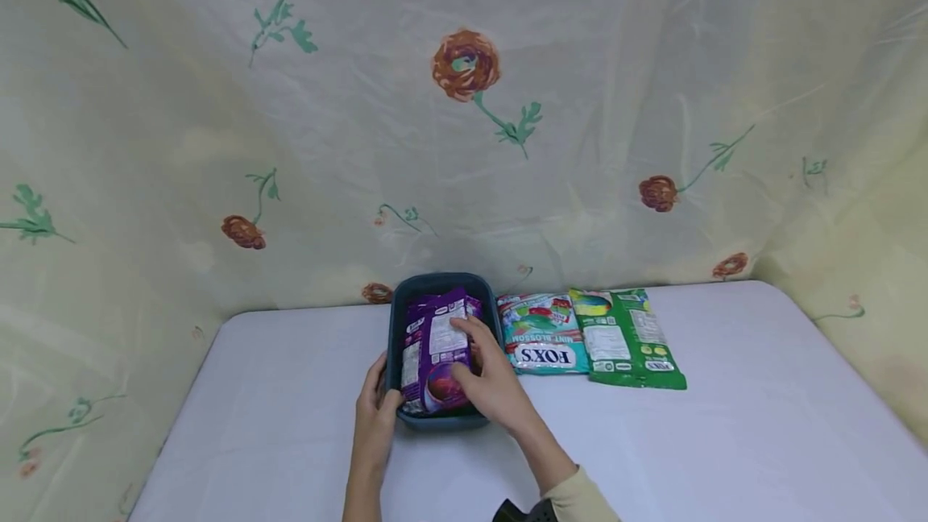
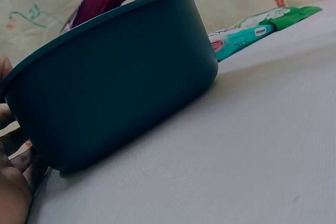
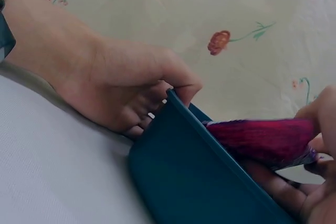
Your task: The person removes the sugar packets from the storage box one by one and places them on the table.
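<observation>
1. The purple printed packet (image 1: 444,337) sat inside the teal bin (image 1: 444,423), partly above its rim.
2. At four o'clock, the right hand (image 1: 499,387) pinched it between thumb and fingers.
3. At eight o'clock, the left hand (image 1: 374,417) clasped the bin, thumb hooked over its rim.
4. At three o'clock lay a FOX'S Mint Blossom packet (image 1: 541,337), then a green FOX'S packet (image 1: 629,341).

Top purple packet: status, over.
Left hand grips bin. Right hand holds top purple packet, partly protruding. Teal packet, green packet beside bin, not obstructing.
</observation>
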`<state>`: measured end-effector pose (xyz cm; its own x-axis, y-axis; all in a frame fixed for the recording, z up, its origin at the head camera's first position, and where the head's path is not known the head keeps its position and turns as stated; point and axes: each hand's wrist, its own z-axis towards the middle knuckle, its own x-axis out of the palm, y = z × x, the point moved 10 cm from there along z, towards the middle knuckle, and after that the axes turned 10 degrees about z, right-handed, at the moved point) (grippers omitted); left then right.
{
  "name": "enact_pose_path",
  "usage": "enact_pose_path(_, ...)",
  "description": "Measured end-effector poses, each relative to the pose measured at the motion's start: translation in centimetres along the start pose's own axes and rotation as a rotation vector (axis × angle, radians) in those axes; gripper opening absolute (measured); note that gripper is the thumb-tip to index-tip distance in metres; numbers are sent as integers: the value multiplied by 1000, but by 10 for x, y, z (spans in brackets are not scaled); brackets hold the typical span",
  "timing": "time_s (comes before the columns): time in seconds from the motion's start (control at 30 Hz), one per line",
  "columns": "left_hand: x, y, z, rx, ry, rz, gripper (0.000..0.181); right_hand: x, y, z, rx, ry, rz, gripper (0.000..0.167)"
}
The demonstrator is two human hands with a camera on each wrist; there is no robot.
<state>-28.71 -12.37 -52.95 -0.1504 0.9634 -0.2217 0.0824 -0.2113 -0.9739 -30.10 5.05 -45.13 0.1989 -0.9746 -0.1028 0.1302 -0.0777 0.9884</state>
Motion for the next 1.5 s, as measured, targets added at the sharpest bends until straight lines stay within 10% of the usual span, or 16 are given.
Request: enact_pose_path(1.5, 1, -1, 1, -8, 8, -34, 62, -69, -32, -24, 76, -148, 301, 54)
